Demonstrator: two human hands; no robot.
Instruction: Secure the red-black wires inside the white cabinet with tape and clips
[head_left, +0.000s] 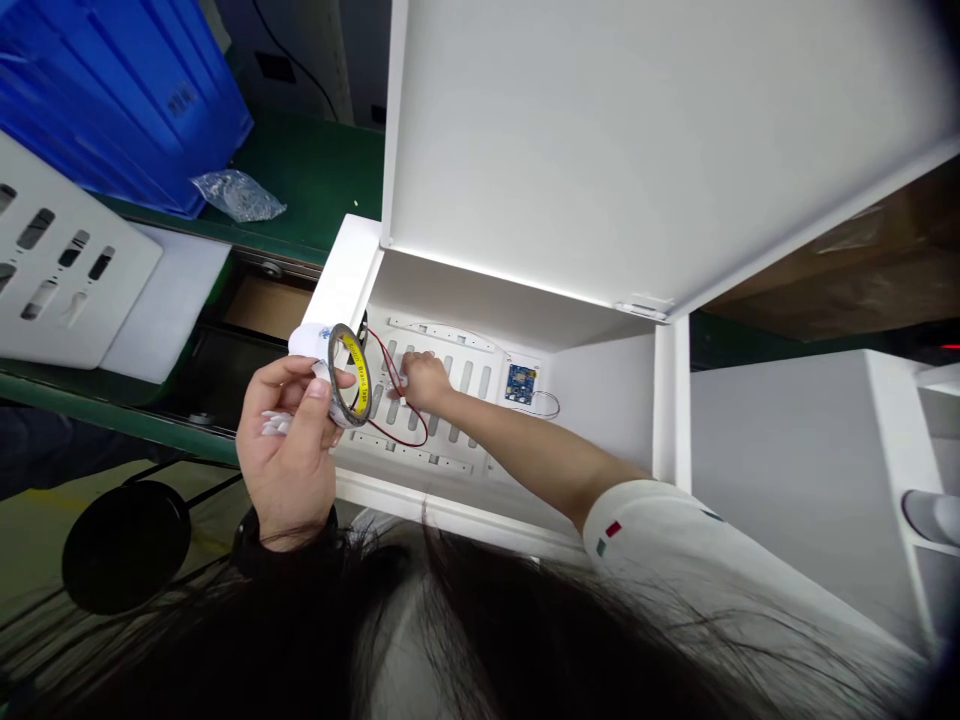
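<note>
One tape roll (361, 375) is pinched in the left hand (289, 465); the right hand (426, 380) reaches inside the white box (600, 390), its grip unclear; a blue board (520, 383) sits to its right; red wire (427, 430) looks loose; the lid (637, 130) stands open.

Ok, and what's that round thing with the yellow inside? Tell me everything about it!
It's a roll of tape, shaped like a ring. Its yellow inside looks like cardboard, with dark writing that includes "Brand Tape". The rim looks dark grey. It stands on edge, a bit tilted, in the left hand, and a fingertip shows in its hole. It's held up near the open white box. I can't tell how much tape is left.
</note>
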